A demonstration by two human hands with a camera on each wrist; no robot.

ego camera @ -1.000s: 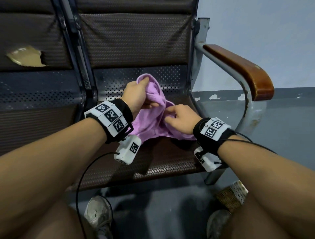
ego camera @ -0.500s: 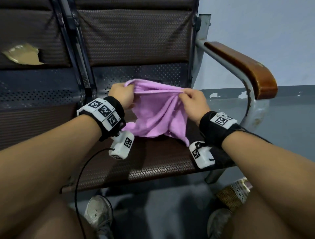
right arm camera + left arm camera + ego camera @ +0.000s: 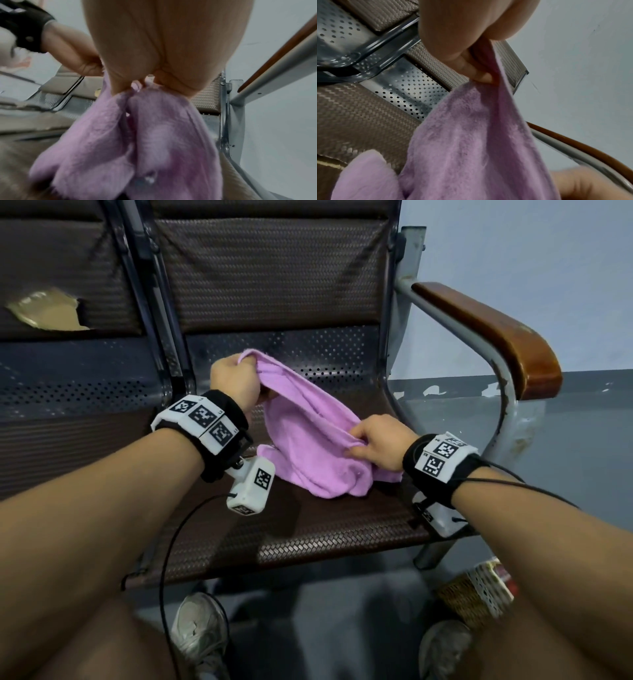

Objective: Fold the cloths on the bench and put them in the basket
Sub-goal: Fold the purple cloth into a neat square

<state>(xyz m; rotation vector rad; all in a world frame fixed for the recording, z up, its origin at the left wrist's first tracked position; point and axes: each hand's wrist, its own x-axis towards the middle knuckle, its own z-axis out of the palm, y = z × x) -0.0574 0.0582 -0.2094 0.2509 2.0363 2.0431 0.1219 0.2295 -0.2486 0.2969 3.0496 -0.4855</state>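
Observation:
A fluffy lilac cloth (image 3: 308, 433) hangs bunched over the brown woven bench seat (image 3: 308, 535), its lower folds resting on the seat. My left hand (image 3: 236, 378) pinches its upper far corner, raised above the seat; the left wrist view shows the fingers (image 3: 474, 67) clamping the cloth (image 3: 471, 142). My right hand (image 3: 376, 443) grips another edge lower and nearer; in the right wrist view the fingertips (image 3: 137, 85) nip the cloth (image 3: 137, 135). A woven basket (image 3: 476, 594) sits on the floor at lower right, partly hidden by my right arm.
A wooden armrest (image 3: 496, 330) on a grey metal frame bounds the seat on the right. The neighbouring seat on the left has a torn backrest (image 3: 44, 309). My shoes (image 3: 202, 631) stand on the dark floor below the seat's front edge.
The cloth was stretched level between both hands half a second ago. Now my right hand has dropped down and toward me with its edge, so the cloth slopes and bunches on the seat.

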